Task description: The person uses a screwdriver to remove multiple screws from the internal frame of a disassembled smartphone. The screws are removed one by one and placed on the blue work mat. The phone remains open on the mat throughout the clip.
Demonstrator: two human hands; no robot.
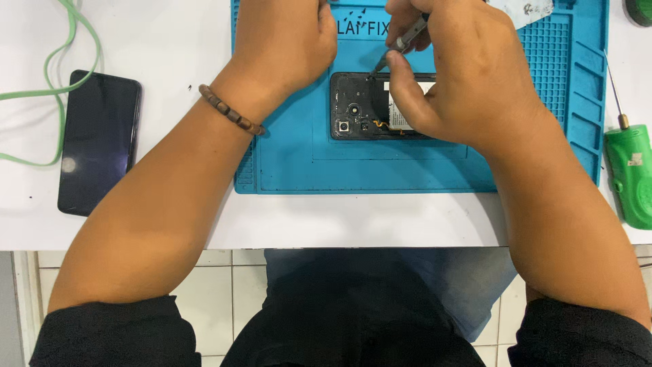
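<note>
Tabletop (170, 41), white and smooth, carries everything in view, and its near edge runs straight across just above the person's lap; below that edge pale floor tiles (238, 292) with dark grout lines show on either side of dark trousers. A blue ribbed work mat (305, 163) lies on the white surface, with rows of small compartments along its right side. The right hand (468, 75) has its grip closed narrowly on a slim metal tool (407, 37), pinched between thumb and fingers, the tip pointing down to the upper edge of an opened phone (360, 109) that lies flat on the mat directly under that grip, its dark inner parts and a camera ring exposed. The left hand (285, 47) rests just to the left of the grip, on the mat beside the phone's left end; whether its fingers hold anything cannot be told, since they are turned away from the camera. A beaded bracelet (231, 109) circles that wrist. Far left of the grip, off the mat, a dark phone (98, 143) lies with its screen up beside a pale green cable (61, 81). Far right of the grip, off the mat, a green-handled screwdriver (628, 170) lies on the tabletop.
</note>
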